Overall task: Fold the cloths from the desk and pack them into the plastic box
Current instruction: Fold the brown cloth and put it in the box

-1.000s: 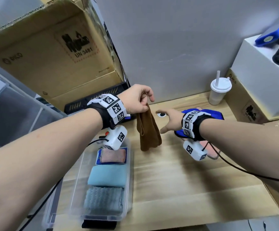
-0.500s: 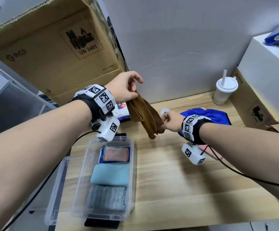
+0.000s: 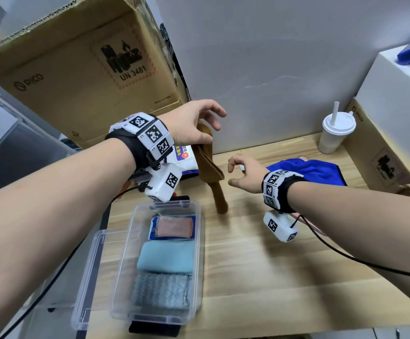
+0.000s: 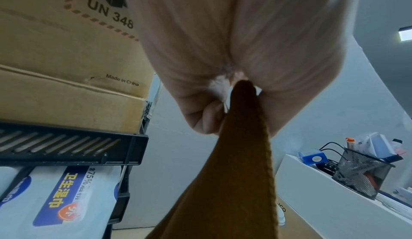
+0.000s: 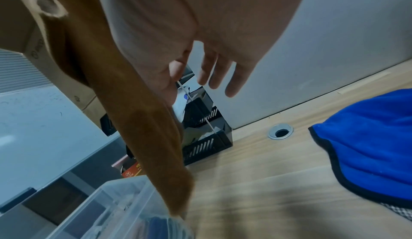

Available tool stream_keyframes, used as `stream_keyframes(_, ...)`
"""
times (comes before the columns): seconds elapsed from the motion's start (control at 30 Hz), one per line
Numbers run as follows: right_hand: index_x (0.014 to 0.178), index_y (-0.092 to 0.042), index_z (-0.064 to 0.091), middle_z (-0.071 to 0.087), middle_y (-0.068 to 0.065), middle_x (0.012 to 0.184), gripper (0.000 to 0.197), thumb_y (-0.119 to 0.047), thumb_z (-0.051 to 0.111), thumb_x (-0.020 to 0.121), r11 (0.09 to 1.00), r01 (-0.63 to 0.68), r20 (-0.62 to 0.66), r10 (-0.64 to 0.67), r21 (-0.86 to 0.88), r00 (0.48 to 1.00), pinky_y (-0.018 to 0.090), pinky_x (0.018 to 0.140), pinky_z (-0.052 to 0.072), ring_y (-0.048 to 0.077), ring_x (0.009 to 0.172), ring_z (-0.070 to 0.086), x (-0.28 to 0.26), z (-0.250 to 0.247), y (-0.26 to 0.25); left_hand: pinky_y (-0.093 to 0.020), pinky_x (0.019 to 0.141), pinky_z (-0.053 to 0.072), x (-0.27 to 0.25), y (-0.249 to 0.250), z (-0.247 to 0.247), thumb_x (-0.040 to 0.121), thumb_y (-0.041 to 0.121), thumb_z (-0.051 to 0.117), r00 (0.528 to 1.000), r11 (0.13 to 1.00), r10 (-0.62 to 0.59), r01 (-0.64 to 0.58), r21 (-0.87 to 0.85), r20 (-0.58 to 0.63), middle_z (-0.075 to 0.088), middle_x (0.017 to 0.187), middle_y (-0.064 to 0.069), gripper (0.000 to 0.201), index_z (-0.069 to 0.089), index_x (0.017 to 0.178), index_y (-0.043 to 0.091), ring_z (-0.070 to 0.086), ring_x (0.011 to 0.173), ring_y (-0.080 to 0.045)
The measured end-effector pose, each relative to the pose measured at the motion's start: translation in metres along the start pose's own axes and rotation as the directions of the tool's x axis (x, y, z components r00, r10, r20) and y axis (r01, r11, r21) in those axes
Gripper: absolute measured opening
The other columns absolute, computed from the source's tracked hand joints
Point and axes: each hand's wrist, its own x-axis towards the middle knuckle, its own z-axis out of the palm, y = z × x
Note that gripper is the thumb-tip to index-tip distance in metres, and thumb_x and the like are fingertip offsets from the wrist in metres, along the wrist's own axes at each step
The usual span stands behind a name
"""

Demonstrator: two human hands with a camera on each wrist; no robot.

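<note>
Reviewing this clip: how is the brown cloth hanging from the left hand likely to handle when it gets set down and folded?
The brown cloth hangs limp from where the left hand pinches its top, so it is probably floppy and will slump when set down. A pinch alone carries it, suggesting it is light. Its fuzzy surface in the left wrist view hints that it is unlikely to be slippery.

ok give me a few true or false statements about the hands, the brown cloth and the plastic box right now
1. The left hand pinches the brown cloth, which hangs down from it. True.
2. The right hand grips the brown cloth too. False: its fingers are relaxed and hold nothing.
3. The plastic box holds folded cloths in a row. True.
4. The blue cloth is packed in the box. False: it lies on the desk behind the right wrist.
5. The white cup lies on its side. False: it stands upright.
</note>
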Motion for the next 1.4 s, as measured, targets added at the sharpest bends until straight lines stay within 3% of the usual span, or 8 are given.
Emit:
stream_keyframes(0.1,0.088,-0.048,0.057,0.060,-0.019,0.124,0.030,-0.047,0.068,0.060,0.999,0.013,-0.018,-0.013,0.038,1.000,0.044,0.103,0.044,0.023,0.126,0.046,0.003,0.000,-0.004,-0.047,0.077,0.056,-0.001,0.000,0.000,0.082,0.000,0.071,0.999,1.000,-0.005,0.006,-0.009,0.039,0.067,0.110,-0.001,0.056,0.052,0.129,0.023,0.064,0.078,-0.019)
stream_keyframes(0.3,0.095,-0.033,0.063,0.059,-0.011,0.132,0.032,-0.029,0.082,0.070,0.987,0.081,0.036,-0.087,0.141,0.996,0.032,0.106,0.041,0.009,0.124,0.052,-0.002,-0.003,-0.021,-0.050,0.076,0.058,-0.001,0.002,0.002,0.082,0.001,0.072,0.997,1.000,-0.001,0.001,0.001,0.081,0.067,0.110,0.001,0.059,0.049,0.132,0.023,0.064,0.088,-0.042)
stream_keyframes(0.43,0.114,-0.024,0.065,0.063,-0.010,0.120,0.048,-0.026,0.085,0.071,0.983,0.127,0.067,-0.137,0.135,0.988,0.018,0.093,0.039,0.004,0.117,0.054,0.000,0.006,-0.020,-0.045,0.074,0.056,0.000,0.003,0.002,0.081,0.001,0.072,0.997,1.000,0.010,-0.009,-0.020,0.078,0.067,0.110,0.000,0.059,0.049,0.132,0.022,0.061,0.075,-0.029)
stream_keyframes(0.63,0.119,-0.021,0.060,0.065,-0.007,0.117,0.053,-0.024,0.083,0.071,0.976,0.142,0.030,-0.148,0.163,0.988,0.024,0.095,0.042,0.007,0.111,0.057,0.001,0.009,-0.024,-0.026,0.063,0.054,0.002,0.006,0.003,0.082,-0.003,0.071,0.994,0.999,0.016,-0.010,-0.050,0.107,0.069,0.109,-0.005,0.060,0.049,0.133,0.018,0.061,0.073,-0.015)
stream_keyframes(0.73,0.109,-0.021,0.064,0.067,-0.008,0.108,0.043,-0.029,0.083,0.072,0.979,0.141,0.009,-0.144,0.144,0.990,0.026,0.094,0.045,0.007,0.107,0.060,0.003,0.010,-0.023,-0.036,0.071,0.058,0.001,0.005,0.001,0.082,-0.007,0.070,0.994,0.996,0.013,-0.003,-0.085,0.107,0.069,0.108,-0.009,0.060,0.048,0.133,0.015,0.065,0.079,-0.020)
stream_keyframes(0.93,0.071,-0.016,0.060,0.057,-0.014,0.067,0.024,-0.026,0.082,0.074,0.982,0.119,-0.007,-0.119,0.144,0.993,0.018,0.059,0.037,0.000,0.061,0.051,0.001,0.009,-0.017,-0.063,0.084,0.051,-0.003,-0.002,-0.009,0.079,-0.003,0.071,0.996,0.993,0.006,0.004,-0.120,0.085,0.070,0.107,-0.009,0.061,0.049,0.133,0.015,0.061,0.091,-0.048)
stream_keyframes(1.2,0.062,-0.017,0.066,0.064,-0.011,0.058,0.021,-0.021,0.085,0.071,0.981,0.095,0.135,-0.118,0.168,0.984,0.018,0.057,0.045,0.001,0.053,0.057,-0.001,0.020,-0.012,-0.050,0.089,0.051,-0.006,-0.007,-0.027,0.082,-0.011,0.070,0.998,0.989,-0.012,0.021,-0.147,0.059,0.069,0.107,-0.015,0.060,0.049,0.133,0.010,0.059,0.096,-0.042)
stream_keyframes(1.4,0.068,-0.013,0.069,0.071,0.001,0.064,0.012,-0.012,0.080,0.073,0.986,0.067,0.110,-0.084,0.151,0.990,0.023,0.057,0.053,0.009,0.056,0.064,-0.003,0.017,-0.012,-0.040,0.084,0.056,-0.011,-0.016,-0.037,0.082,-0.012,0.068,0.999,0.987,-0.039,0.043,-0.154,0.030,0.068,0.105,-0.013,0.060,0.048,0.135,0.008,0.065,0.094,-0.022)
